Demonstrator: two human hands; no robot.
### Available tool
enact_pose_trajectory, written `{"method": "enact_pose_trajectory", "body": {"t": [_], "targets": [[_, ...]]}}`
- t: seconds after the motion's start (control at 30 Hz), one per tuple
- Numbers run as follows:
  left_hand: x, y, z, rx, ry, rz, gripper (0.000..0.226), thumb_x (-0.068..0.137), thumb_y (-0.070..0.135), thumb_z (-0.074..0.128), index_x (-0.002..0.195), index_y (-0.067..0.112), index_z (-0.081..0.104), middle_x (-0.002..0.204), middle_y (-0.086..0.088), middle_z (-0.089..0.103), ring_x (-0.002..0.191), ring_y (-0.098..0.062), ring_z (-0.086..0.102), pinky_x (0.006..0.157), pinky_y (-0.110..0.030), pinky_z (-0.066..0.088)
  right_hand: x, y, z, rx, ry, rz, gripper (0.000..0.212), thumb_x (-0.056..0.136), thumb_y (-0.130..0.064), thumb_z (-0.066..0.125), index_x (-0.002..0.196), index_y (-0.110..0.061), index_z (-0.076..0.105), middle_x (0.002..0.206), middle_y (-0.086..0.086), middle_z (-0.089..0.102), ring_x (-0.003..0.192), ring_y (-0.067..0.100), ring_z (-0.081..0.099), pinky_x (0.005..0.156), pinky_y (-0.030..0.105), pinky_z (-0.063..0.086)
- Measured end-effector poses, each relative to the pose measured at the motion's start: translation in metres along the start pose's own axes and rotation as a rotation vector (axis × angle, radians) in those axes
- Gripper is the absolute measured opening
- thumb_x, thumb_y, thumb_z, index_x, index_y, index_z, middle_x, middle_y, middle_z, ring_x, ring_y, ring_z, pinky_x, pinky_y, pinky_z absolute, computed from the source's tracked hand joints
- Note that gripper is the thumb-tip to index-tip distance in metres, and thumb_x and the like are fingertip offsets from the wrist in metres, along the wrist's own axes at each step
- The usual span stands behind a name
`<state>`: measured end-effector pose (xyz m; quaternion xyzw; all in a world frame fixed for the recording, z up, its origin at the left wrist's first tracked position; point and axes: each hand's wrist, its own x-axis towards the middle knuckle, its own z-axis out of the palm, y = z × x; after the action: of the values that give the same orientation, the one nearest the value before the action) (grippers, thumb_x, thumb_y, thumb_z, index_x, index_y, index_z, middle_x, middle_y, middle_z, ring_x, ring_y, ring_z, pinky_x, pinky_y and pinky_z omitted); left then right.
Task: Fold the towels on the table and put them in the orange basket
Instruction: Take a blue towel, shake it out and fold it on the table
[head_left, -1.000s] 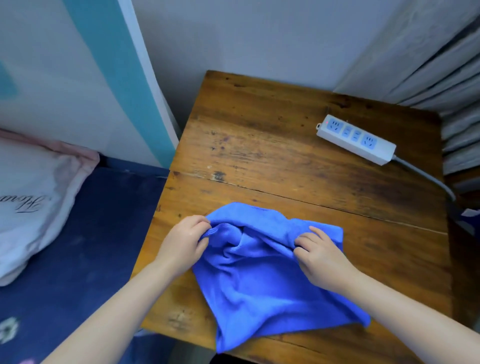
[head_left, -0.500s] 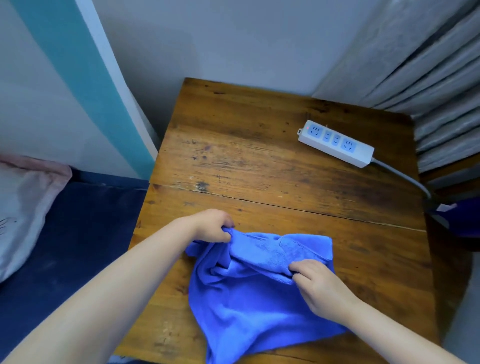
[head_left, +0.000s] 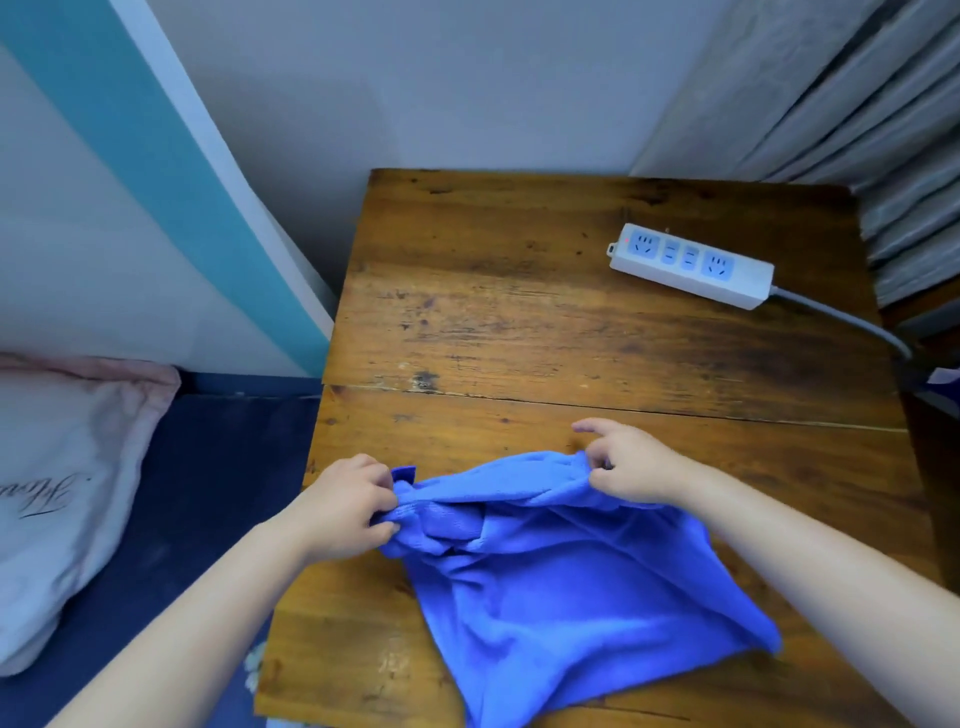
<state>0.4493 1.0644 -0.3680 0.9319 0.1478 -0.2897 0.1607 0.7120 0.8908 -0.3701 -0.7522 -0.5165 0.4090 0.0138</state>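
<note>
- left hand (head_left: 345, 506) has the blue towel (head_left: 561, 577)'s far-left corner bunched in curled fingers
- towel's on the wooden table (head_left: 519, 322), crumpled, no fold yet
- right hand (head_left: 631, 470) pinches the far edge
- orange basket isn't in view, so basically everything's left

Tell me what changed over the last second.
Both hands stayed gripping the towel; the right hand slid outward along its far edge, pulling the bunched edge out straighter. The left hand kept its corner. The power strip stayed put on the table.
</note>
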Motion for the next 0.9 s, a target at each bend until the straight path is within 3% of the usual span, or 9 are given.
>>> {"method": "enact_pose_trajectory", "body": {"t": [0.13,0.2,0.3,0.43,0.53,0.6,0.73,0.8,0.9], "targets": [[-0.009,-0.005,0.015,-0.011,0.031,-0.071,0.032,0.091,0.041,0.045,0.103,0.019,0.065,0.139,0.009,0.043,0.137,-0.011,0.022,0.109,-0.027,0.023,0.010,-0.008,-0.005,-0.244,-0.221,-0.047,0.036,0.079,-0.015,0.049,0.046,-0.019,0.037,0.130,0.001,0.049,0.094,0.023,0.054,0.071,0.025,0.040],[-0.005,-0.008,0.015,-0.023,0.057,-0.095,0.030,0.092,0.038,0.045,0.101,0.018,0.066,0.146,0.012,0.035,0.141,-0.011,0.016,0.110,-0.029,0.025,0.008,-0.009,-0.010,-0.333,-0.232,-0.061,0.034,0.078,-0.016,0.051,0.048,-0.018,0.037,0.110,0.003,0.050,0.079,0.022,0.047,0.064,0.029,0.037],[0.006,-0.015,0.007,0.008,0.092,-0.102,0.030,0.091,0.036,0.046,0.104,0.018,0.066,0.143,0.010,0.040,0.139,-0.012,0.022,0.108,-0.028,0.030,-0.002,-0.008,-0.018,-0.392,-0.188,-0.058,0.033,0.078,-0.016,0.052,0.049,-0.017,0.036,0.098,0.004,0.044,0.072,0.023,0.044,0.060,0.028,0.035],[0.020,-0.015,-0.006,0.032,0.089,-0.056,0.033,0.091,0.035,0.049,0.111,0.016,0.066,0.129,0.007,0.054,0.129,-0.014,0.036,0.102,-0.026,0.034,-0.016,0.002,-0.023,-0.320,-0.073,-0.058,0.021,0.078,-0.013,0.052,0.061,-0.001,0.053,0.093,0.004,0.046,0.083,0.029,0.054,0.071,0.032,0.045],[0.021,-0.014,-0.012,0.051,0.085,-0.040,0.033,0.091,0.034,0.049,0.111,0.016,0.067,0.125,0.008,0.057,0.123,-0.014,0.041,0.099,-0.026,0.038,-0.022,0.004,-0.020,-0.306,-0.063,-0.069,0.018,0.080,-0.014,0.051,0.070,0.000,0.058,0.105,0.004,0.052,0.092,0.026,0.055,0.076,0.032,0.047],[0.017,-0.013,-0.011,0.026,0.085,-0.055,0.031,0.090,0.032,0.051,0.109,0.014,0.068,0.122,0.005,0.058,0.119,-0.014,0.044,0.096,-0.026,0.039,-0.020,0.006,-0.015,-0.303,-0.006,-0.047,0.017,0.080,-0.013,0.050,0.071,-0.001,0.057,0.107,0.005,0.053,0.092,0.027,0.055,0.075,0.032,0.047],[0.005,-0.007,0.001,-0.046,0.150,-0.120,0.024,0.087,0.026,0.056,0.096,0.007,0.069,0.106,-0.005,0.063,0.107,-0.019,0.052,0.084,-0.024,0.038,-0.004,0.003,-0.010,-0.138,0.162,0.042,0.023,0.075,-0.004,0.047,0.058,-0.015,0.036,0.080,0.005,0.048,0.075,0.025,0.045,0.062,0.030,0.035],[-0.001,-0.003,0.009,-0.085,0.177,-0.165,0.021,0.086,0.022,0.057,0.091,0.003,0.065,0.098,-0.008,0.063,0.102,-0.021,0.052,0.079,-0.024,0.036,0.003,0.002,-0.007,-0.073,0.187,0.053,0.031,0.075,0.002,0.045,0.058,-0.020,0.031,0.081,0.004,0.046,0.078,0.024,0.044,0.064,0.029,0.035],[-0.006,0.000,0.016,-0.089,0.145,-0.187,0.019,0.087,0.023,0.054,0.094,0.006,0.061,0.104,-0.005,0.059,0.105,-0.020,0.049,0.080,-0.024,0.035,0.012,0.002,-0.005,-0.111,0.118,0.007,0.020,0.077,0.005,0.042,0.073,-0.015,0.041,0.096,0.009,0.049,0.092,0.028,0.051,0.077,0.034,0.043]]}}
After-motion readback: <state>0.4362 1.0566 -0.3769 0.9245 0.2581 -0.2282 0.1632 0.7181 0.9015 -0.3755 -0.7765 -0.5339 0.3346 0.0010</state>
